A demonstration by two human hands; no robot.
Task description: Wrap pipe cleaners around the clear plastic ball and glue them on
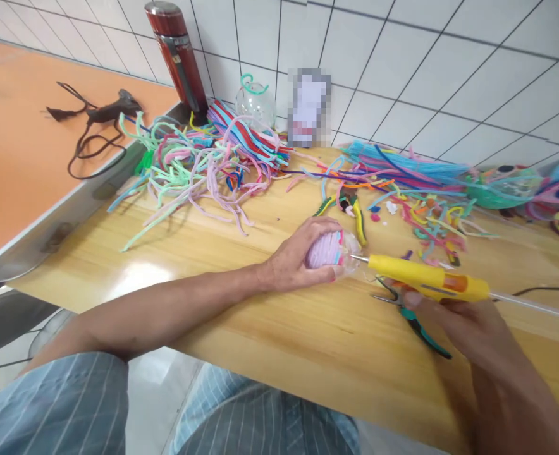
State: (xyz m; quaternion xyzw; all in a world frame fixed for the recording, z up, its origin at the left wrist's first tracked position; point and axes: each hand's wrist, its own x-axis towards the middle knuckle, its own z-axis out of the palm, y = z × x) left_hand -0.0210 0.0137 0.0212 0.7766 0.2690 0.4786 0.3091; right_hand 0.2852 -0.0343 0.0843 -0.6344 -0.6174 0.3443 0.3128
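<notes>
My left hand [298, 258] is closed round a clear plastic ball [329, 250] wrapped in pale pink pipe cleaner, resting on the wooden table [222, 278]. My right hand [454, 316] grips a yellow glue gun [426, 279]. Its metal nozzle touches the ball's right side. A clear glue stick juts out of the gun's back toward the right.
Green-handled pliers [422, 328] lie under the gun. Heaps of coloured pipe cleaners [203, 158] cover the back of the table. A second pair of pliers [355, 215], a red flask [178, 54], a clear ball [255, 101] and a black glue gun [113, 110] on the orange table [18, 145] at the left.
</notes>
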